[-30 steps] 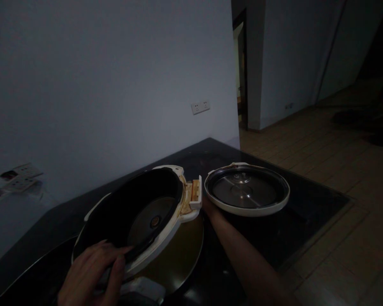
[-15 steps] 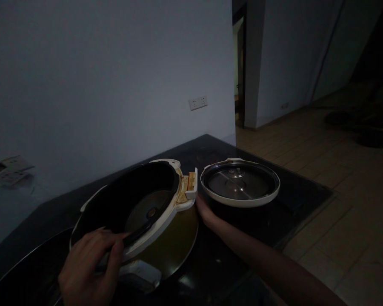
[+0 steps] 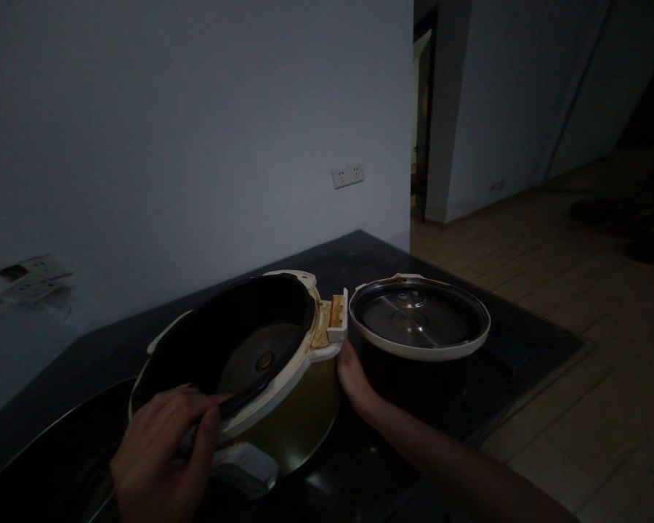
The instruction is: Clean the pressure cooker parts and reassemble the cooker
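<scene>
An electric cooker body (image 3: 297, 425) with a white rim and yellow-green side stands tilted on the dark counter. Its black inside is uncovered, and a round plate with a small brown centre shows at the bottom. My left hand (image 3: 166, 454) is closed over the near-left rim, fingers inside and thumb outside. Against the far right side, just below the stained white hinge (image 3: 336, 316), my right hand (image 3: 354, 378) holds the body; its fingers are mostly hidden behind it. To the right lies the cooker's round lid (image 3: 414, 319), its metal inner face up.
A wide dark pan or basin (image 3: 49, 443) with a thin bright edge is at the lower left. The black counter (image 3: 528, 341) ends at a tiled floor (image 3: 621, 392) on the right. Behind stands a pale wall with a socket (image 3: 347, 176); a loose socket panel (image 3: 38, 280) hangs at left.
The whole view has shifted slightly, so everything sits a little farther right. Both hands keep the same hold on the cooker, and the lid stays in place.
</scene>
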Demonstrator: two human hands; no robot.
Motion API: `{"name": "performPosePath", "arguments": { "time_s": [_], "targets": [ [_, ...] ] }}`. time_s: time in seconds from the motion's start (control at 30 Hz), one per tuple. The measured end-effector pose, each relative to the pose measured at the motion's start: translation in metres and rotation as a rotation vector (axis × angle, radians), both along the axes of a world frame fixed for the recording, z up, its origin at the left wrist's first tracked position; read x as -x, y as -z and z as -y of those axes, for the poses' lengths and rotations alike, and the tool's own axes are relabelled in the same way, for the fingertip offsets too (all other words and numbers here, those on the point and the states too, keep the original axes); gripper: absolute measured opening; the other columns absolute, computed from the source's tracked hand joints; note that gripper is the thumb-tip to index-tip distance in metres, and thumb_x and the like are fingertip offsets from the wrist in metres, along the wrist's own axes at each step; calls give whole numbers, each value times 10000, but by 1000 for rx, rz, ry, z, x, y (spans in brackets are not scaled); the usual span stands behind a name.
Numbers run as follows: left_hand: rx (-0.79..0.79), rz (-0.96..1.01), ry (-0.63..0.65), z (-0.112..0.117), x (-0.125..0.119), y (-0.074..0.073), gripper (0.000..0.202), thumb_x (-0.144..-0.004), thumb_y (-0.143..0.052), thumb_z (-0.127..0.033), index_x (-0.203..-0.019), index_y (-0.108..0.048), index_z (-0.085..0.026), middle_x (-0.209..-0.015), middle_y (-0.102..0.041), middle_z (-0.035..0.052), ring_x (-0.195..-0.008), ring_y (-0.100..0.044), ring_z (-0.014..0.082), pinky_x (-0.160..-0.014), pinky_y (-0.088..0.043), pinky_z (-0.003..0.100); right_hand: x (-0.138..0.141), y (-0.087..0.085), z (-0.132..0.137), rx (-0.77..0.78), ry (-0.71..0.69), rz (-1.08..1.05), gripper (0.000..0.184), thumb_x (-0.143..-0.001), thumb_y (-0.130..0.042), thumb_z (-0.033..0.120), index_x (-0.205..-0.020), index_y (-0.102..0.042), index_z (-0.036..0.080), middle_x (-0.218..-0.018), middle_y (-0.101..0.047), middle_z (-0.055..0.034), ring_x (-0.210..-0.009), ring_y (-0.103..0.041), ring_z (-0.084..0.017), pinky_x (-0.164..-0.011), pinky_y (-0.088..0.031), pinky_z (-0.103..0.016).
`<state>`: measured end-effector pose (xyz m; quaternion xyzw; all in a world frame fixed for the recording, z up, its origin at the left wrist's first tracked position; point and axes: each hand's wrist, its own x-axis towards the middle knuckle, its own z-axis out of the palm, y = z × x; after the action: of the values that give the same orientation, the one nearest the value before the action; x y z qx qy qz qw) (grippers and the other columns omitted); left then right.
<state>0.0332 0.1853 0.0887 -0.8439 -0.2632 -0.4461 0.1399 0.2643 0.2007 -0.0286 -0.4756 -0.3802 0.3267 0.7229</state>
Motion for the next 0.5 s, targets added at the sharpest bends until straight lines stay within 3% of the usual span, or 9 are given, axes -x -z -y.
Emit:
{"name": "performPosePath", "arguments": {
  "time_s": [0.13, 0.27, 0.4, 0.5],
  "targets": [
    [-19, 17, 2, 2, -3, -1, 105, -888, -557, -158, -870, -642, -216, -778, -661, 18, -786, -594, 194, -789, -449, 342, 23, 9, 44, 155, -49, -38, 758, -903, -391, 667, -1527, -284, 249, -1619, -216, -41, -1493, -187, -198, -1220, -133, -453],
    [-1, 27, -25, 4, -5, -2, 97, -892, -565, -174, -876, -651, -213, -778, -659, 17, -777, -598, 188, -760, -451, 332, 58, 26, 87, 204, -114, 51, 709, -960, -381, 550, -1557, -79, 315, -1639, 18, 63, -1506, 35, -172, -1233, -45, -458],
    [-13, 43, -32, 6, -8, -4, 103, -878, -578, -177, -843, -665, -218, -753, -679, 12, -739, -611, 182, -705, -456, 320, 88, 41, 103, 145, -10, 126, 683, -970, -384, 485, -1546, -33, 377, -1634, 54, 91, -1504, 58, -244, -1219, -72, -561],
    [-30, 71, -25, 7, -12, -5, 116, -855, -587, -143, -813, -668, -214, -725, -688, 11, -708, -611, 178, -675, -462, 315, 89, 39, 97, 145, -7, 133, 699, -976, -357, 490, -1547, 25, 362, -1634, 88, 75, -1500, 95, -258, -1207, -43, -599]
  ]
}}
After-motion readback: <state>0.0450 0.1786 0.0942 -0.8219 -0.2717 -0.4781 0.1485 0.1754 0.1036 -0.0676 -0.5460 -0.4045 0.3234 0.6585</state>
